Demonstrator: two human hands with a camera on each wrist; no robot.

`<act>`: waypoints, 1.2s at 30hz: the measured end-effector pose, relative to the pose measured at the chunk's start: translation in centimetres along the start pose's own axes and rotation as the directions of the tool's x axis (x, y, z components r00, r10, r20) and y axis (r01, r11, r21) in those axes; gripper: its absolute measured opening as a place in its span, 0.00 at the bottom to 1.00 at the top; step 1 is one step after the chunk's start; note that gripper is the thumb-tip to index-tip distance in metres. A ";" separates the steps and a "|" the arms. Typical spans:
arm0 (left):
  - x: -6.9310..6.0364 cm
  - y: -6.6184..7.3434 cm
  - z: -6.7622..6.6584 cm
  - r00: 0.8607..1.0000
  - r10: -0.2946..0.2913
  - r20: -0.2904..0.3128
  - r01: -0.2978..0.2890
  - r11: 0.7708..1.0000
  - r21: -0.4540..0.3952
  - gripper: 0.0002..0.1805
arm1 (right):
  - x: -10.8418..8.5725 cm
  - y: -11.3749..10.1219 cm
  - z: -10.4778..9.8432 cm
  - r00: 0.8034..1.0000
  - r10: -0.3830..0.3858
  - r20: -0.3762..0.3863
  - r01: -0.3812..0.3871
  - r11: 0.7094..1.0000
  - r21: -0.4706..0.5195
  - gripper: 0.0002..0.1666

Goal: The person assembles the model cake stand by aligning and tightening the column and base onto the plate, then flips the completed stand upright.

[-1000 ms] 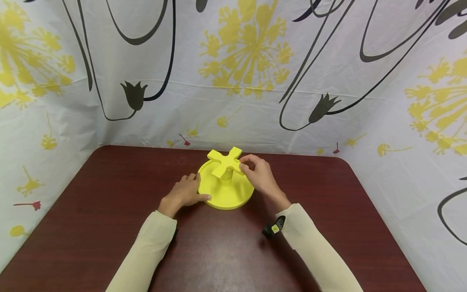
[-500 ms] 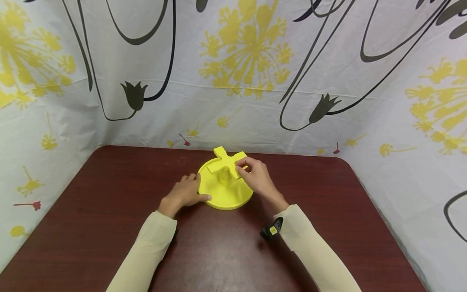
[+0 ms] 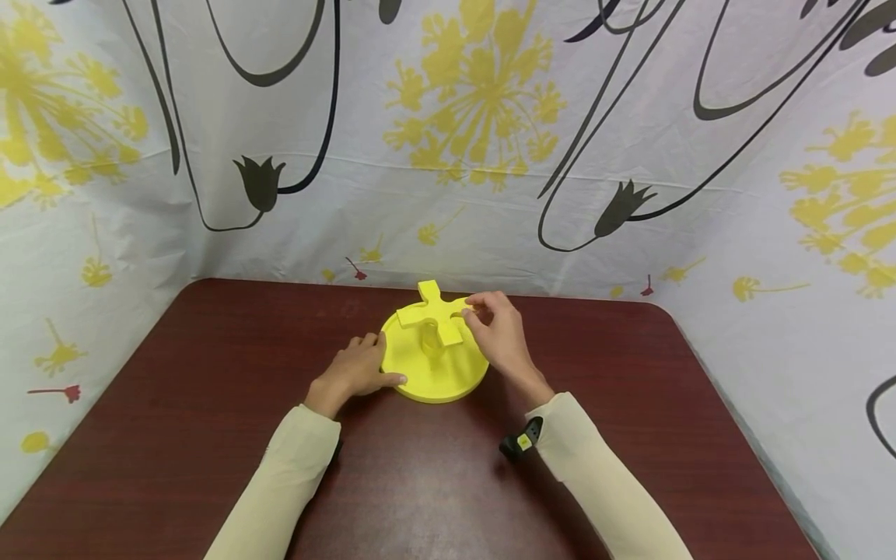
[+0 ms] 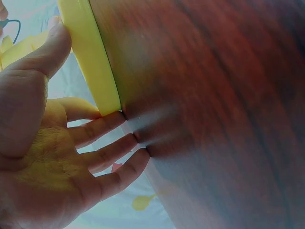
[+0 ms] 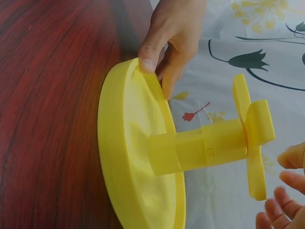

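Observation:
A yellow handle with a cross-shaped top (image 3: 435,313) stands on an upright post (image 5: 200,148) at the middle of a round yellow base (image 3: 434,381). My left hand (image 3: 358,365) holds the base's left rim, thumb over the edge and fingers along the outer side; in the left wrist view some fingertips touch the table. Beside the cross's right arm is my right hand (image 3: 500,330), thumb and fingers bent. A gap shows between these fingers (image 5: 290,157) and the cross in the right wrist view, where part of the hand is cut off.
The base sits near the back edge of a dark red-brown table (image 3: 280,327). A white sheet with flower prints (image 3: 448,155) hangs behind and along both sides. A black strap device (image 3: 521,443) is on the right wrist.
The cross-shaped top has turned on its post. My right fingers have shifted slightly around its right side. My left hand and the base stay in place.

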State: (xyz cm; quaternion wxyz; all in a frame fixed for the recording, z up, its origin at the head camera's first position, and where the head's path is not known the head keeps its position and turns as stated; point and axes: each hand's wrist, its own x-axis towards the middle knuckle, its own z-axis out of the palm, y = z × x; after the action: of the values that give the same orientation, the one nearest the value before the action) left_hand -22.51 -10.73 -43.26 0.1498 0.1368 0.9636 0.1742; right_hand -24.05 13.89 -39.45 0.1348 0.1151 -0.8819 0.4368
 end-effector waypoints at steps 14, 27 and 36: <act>0.1 0.1 0.0 1.000 0.005 0.000 -0.005 1.000 0.007 0.53 | 0.0 0.6 -0.1 0.981 0.086 0.173 -0.087 0.996 -0.004 0.28; 0.2 0.0 0.1 1.000 0.000 0.006 0.000 1.000 0.008 0.52 | 0.0 0.3 -0.2 0.992 0.036 0.123 -0.028 0.998 -0.063 0.15; 0.2 -0.1 0.0 1.000 -0.003 0.006 0.003 1.000 0.004 0.53 | 0.0 0.1 -0.4 0.992 0.044 0.117 -0.040 0.998 -0.038 0.10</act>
State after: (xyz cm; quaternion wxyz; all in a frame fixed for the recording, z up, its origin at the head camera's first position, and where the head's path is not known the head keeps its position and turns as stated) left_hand -22.73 -10.70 -43.35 0.1526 0.1362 0.9637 0.1717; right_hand -24.06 14.28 -39.30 0.0754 0.1196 -0.8982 0.4162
